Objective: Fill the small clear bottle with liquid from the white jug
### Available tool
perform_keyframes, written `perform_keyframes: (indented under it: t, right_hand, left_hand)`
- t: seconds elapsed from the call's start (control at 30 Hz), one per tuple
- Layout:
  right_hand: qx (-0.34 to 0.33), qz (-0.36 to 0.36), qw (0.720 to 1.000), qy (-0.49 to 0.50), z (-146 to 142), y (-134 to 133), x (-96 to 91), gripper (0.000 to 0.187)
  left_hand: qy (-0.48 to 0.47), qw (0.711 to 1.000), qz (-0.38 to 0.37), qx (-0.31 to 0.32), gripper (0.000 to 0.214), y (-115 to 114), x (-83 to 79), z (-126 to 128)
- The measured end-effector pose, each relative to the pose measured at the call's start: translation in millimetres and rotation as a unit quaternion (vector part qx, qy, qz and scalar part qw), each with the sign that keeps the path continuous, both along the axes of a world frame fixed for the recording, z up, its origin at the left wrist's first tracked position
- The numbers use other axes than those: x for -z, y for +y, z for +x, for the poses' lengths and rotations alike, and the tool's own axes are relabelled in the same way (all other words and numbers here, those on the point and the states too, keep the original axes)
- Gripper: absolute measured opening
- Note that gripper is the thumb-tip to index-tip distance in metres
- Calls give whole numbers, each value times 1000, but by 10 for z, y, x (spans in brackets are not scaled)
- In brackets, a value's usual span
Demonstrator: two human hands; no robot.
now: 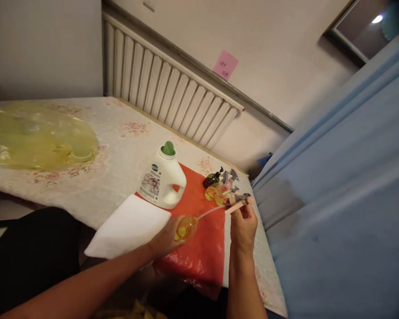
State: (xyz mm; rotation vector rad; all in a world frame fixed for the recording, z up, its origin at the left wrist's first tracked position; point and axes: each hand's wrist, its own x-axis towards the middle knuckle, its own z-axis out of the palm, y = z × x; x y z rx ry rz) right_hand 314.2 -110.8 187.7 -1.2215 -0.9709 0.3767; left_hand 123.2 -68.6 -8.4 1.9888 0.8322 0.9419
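Observation:
My left hand (169,237) is closed around a small clear bottle (190,227) with yellow liquid in it, tilted over the red plastic sheet (202,252). Between the fingers of my right hand (243,221) is a dark spray head (242,197). Its thin clear tube (211,211) slants down to the bottle's mouth; whether the tip is inside I cannot tell. Just beyond my right hand stand several small spray bottles (212,191), some holding yellow liquid, one dark and one pinkish. A white jug (161,179) with a green spout in its neck stands past my left hand.
A white cloth or paper sheet (129,226) lies left of the red sheet. A yellow plastic bag (40,137) sits at the far left of the flowered tablecloth (115,155). A radiator (166,84) runs behind the table, and a blue curtain (335,190) hangs at the right.

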Motion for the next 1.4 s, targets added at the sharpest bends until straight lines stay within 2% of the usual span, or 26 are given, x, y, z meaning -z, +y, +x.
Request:
perform_keyframes:
  t: [0.13,0.23,0.37,0.57,0.7,1.23,1.4]
  right_hand:
    - [-31,-12,999,-38,-146,-70,-16,30]
    - [-65,-36,995,-59,-214,-92,51,28]
    - [-108,-77,990,-56,-275,-85,250,25]
    - [-129,-149,974,-113,-361,-62,613,23]
    - [-145,-171,967,-118,-381,-65,756,23]
    - [-182,-188,955,-139,-371,-80,746,23]
    - [-147,-189,961,-136,-408,-59,779,21]
  left_hand:
    - [-7,1000,14,2,76,-3,-10,2]
    - [-15,1000,20,6,77,11,6,10]
    - [-28,999,18,9,80,24,26,12]
    - [-32,999,21,13,79,19,29,11]
    - [-29,999,19,15,77,12,14,11]
    - [-37,999,15,12,76,9,-8,2]
    - [-58,998,6,23,73,-1,-53,-11]
